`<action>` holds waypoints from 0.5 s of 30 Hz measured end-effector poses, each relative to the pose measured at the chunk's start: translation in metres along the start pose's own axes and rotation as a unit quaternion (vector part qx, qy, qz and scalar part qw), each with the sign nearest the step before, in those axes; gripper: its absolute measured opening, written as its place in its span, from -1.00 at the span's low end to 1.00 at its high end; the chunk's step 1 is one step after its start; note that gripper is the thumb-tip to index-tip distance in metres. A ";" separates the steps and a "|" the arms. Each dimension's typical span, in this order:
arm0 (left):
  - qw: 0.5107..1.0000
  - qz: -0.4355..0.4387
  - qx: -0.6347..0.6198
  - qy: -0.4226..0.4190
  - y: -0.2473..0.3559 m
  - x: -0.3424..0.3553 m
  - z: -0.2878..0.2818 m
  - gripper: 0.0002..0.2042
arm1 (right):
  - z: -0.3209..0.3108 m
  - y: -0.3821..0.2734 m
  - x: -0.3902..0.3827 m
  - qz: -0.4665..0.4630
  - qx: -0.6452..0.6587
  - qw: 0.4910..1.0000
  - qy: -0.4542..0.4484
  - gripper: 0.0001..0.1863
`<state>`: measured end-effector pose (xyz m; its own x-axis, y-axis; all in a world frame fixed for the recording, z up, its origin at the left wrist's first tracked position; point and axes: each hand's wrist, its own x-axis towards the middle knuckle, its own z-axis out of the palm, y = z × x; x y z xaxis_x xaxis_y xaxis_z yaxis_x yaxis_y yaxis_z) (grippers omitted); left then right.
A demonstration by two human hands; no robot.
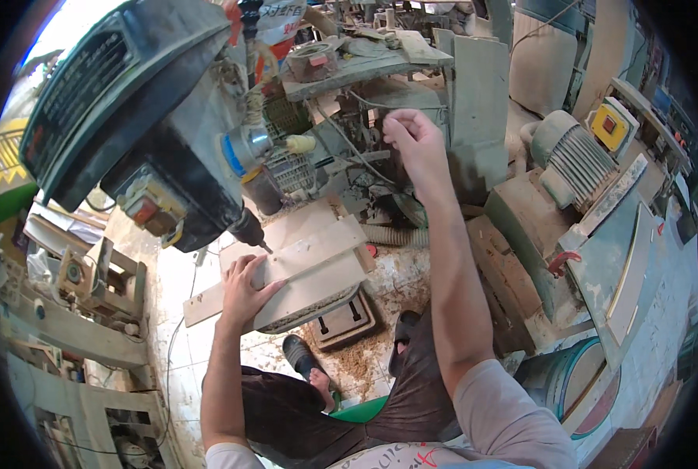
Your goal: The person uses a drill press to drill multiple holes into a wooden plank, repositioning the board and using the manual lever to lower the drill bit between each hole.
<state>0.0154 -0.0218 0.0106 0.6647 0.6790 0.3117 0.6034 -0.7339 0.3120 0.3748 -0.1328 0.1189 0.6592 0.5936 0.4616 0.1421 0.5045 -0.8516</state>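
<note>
A long, pale wooden board (317,248) lies slantwise on the drill press table, over wider pale boards. My left hand (243,293) rests on it, fingers and thumb spread against the wood. Just beyond my fingers, the drill bit (267,249) points down from the dark chuck (247,229), its tip close to the board. I cannot tell whether the tip touches. My right hand (418,144) is raised out to the right, its fingers curled in. Whatever is in them, if anything, is hidden. The press's feed handle, with a cream knob (301,144), stands left of that hand.
The drill press head (130,102) fills the upper left, a switch box (149,209) on its side. Sawdust (357,363) covers the floor by my feet. A finned motor (579,160) and a dusty machine table (638,273) stand at right. A bench (364,74) is behind.
</note>
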 end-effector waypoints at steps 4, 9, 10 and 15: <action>1.000 0.010 -0.007 -0.022 -0.002 -0.004 -0.006 -0.33 | -0.020 0.070 -0.002 0.145 -0.077 0.982 -0.091 -0.81; 0.999 0.018 -0.016 -0.029 -0.003 -0.011 -0.012 -0.29 | -0.012 0.116 -0.030 0.245 -0.145 0.916 -0.284 -0.71; 0.999 0.021 -0.024 -0.030 -0.003 -0.012 -0.014 -0.28 | -0.006 0.117 -0.033 0.262 -0.185 0.889 -0.327 -0.59; 0.999 0.023 -0.031 -0.032 0.005 -0.015 -0.015 -0.34 | 0.002 0.134 -0.039 0.318 -0.146 0.831 -0.432 -0.23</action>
<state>0.0022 -0.0350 0.0211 0.7188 0.6411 0.2690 0.5451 -0.7598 0.3543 0.3663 -0.0872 -0.0123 -0.0892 0.9746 -0.2054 0.2239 -0.1813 -0.9576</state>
